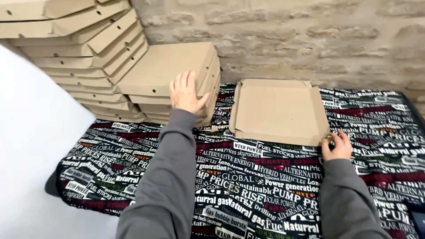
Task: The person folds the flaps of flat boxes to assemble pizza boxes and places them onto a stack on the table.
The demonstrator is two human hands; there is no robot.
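My left hand (185, 92) rests flat on the top box of a short stack of folded brown cardboard pizza boxes (164, 68), fingers spread along its near edge. My right hand (337, 146) pinches the near right corner of an open, flat cardboard box tray (279, 110) with raised side flaps, lying on the printed cloth. Both arms wear grey sleeves.
A taller, leaning stack of cardboard boxes (84, 48) fills the upper left. A black cloth with white and red lettering (248, 186) covers the surface. A stone brick wall (310, 35) stands behind. A white surface (31, 146) lies at the left.
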